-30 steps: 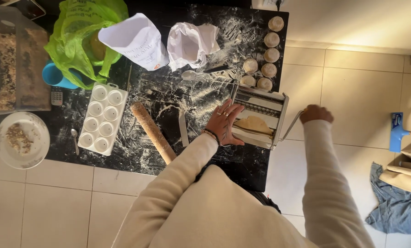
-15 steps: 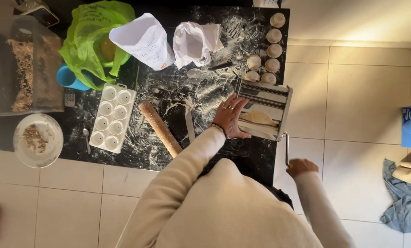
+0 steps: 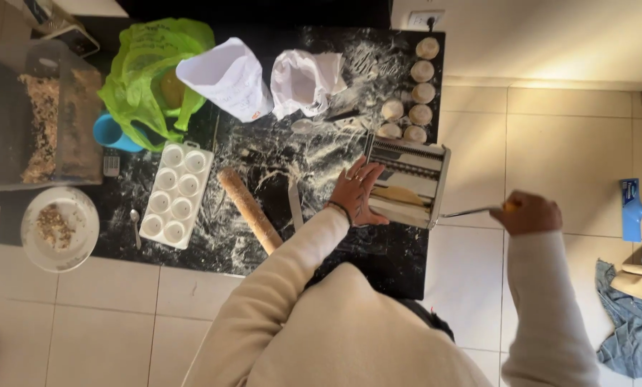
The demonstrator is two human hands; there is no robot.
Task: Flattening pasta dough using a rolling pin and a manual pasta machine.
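the pasta machine (image 3: 407, 183) sits at the right edge of the flour-dusted black counter (image 3: 378, 258), with a pale sheet of dough (image 3: 396, 195) lying in it. the left hand (image 3: 357, 192) rests spread flat against the machine's near-left side, touching the dough, while the right hand (image 3: 534, 213) is closed around the crank handle (image 3: 471, 211) sticking out to the machine's right. just beyond the machine lie small dough rounds (image 3: 415, 93), and a wooden rolling pin (image 3: 249, 209) lies to its left.

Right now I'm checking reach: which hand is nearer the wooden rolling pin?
Left. The left hand rests on the pasta machine, just right of the rolling pin; the right hand grips the crank beyond the counter edge.
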